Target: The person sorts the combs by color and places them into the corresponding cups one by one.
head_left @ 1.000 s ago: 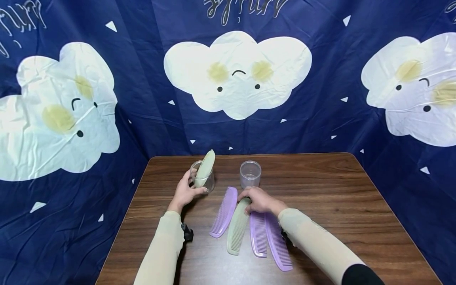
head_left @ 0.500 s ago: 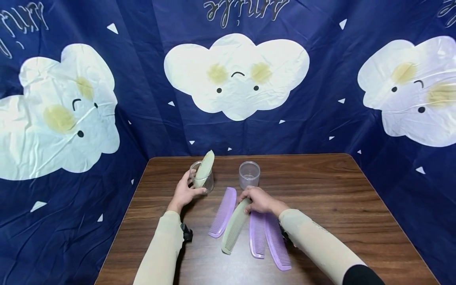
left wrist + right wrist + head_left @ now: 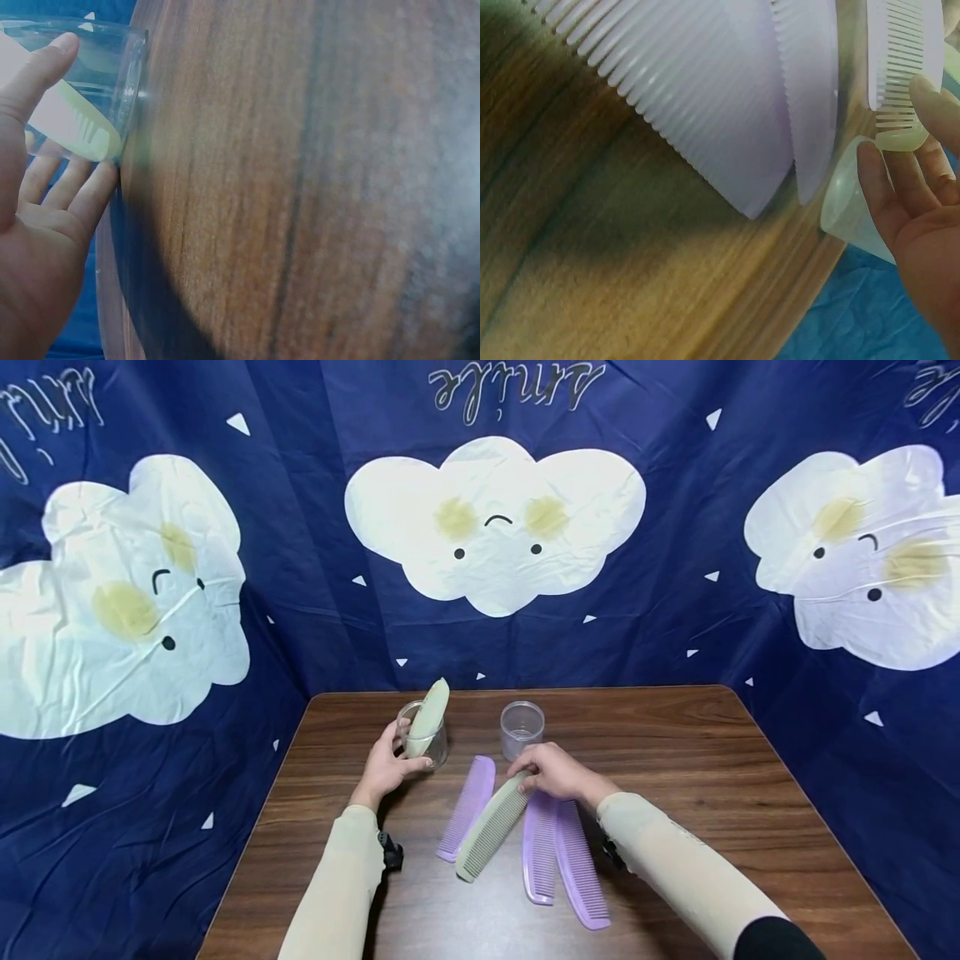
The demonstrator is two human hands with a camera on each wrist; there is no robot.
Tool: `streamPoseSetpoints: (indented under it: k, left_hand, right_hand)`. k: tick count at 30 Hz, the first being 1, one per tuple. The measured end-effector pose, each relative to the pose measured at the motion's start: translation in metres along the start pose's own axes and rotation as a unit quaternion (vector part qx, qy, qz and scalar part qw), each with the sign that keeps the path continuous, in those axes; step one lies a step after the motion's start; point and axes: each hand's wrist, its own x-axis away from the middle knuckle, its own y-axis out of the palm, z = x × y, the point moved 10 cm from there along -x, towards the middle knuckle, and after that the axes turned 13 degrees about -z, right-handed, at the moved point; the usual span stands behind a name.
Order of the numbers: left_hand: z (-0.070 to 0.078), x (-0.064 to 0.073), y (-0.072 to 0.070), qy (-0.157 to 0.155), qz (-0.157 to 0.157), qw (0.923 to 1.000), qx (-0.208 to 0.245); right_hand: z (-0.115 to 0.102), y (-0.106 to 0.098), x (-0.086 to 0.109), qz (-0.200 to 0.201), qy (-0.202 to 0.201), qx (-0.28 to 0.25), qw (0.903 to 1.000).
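My left hand (image 3: 384,772) holds the side of a clear jar (image 3: 439,753) at the back left of the table. A light green comb (image 3: 431,717) stands tilted in that jar, its upper end above the rim. In the left wrist view, thumb and fingers lie on opposite sides of the jar (image 3: 129,79). My right hand (image 3: 558,773) pinches the top end of another light green comb (image 3: 491,828), which slants toward the lower left. A purple comb (image 3: 467,810) lies left of it. Two more, one purple comb (image 3: 539,860) and another purple comb (image 3: 582,870), lie partly under the right hand.
A second clear jar (image 3: 522,727) stands just beyond the right hand. The brown wood table (image 3: 675,760) ends at a dark blue cloth (image 3: 495,647) printed with white clouds, which hangs behind and on both sides.
The green comb in my right hand has swung its lower end leftward, over toward the left purple comb, and lifted slightly. My left hand, its jar and the comb inside stay in place.
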Motion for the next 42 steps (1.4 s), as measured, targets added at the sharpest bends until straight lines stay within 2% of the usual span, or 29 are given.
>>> streamPoseSetpoints:
  k: [5, 10, 20, 27, 33, 42]
  left_hand:
    - [0.022, 0.010, 0.003, -0.001, -0.008, 0.9999, -0.011]
    - [0.027, 0.014, 0.004, -0.001, -0.008, 0.9999, -0.007]
    - [0.021, 0.014, 0.003, -0.002, -0.005, 1.0000, 0.000]
    - [-0.014, -0.003, -0.005, 0.008, 0.018, 0.9998, -0.011]
    - [-0.011, -0.004, -0.004, 0.016, 0.018, 0.9996, -0.016]
    - [-0.009, -0.003, -0.003, 0.010, 0.019, 0.9996, -0.017]
  right_hand:
    - [-0.005, -0.006, 0.001, -0.001, -0.012, -0.007, 0.9999]
    - [-0.008, -0.012, 0.002, -0.011, 0.000, -0.033, 0.9994]
    - [-0.015, -0.021, 0.005, -0.013, -0.005, -0.042, 0.9990]
    - [-0.029, -0.037, 0.008, 0.015, -0.041, -0.042, 0.9982]
    - [-0.041, -0.049, 0.009, 0.032, -0.048, -0.045, 0.9973]
    - [-0.055, -0.070, 0.006, 0.046, -0.062, -0.067, 0.9947]
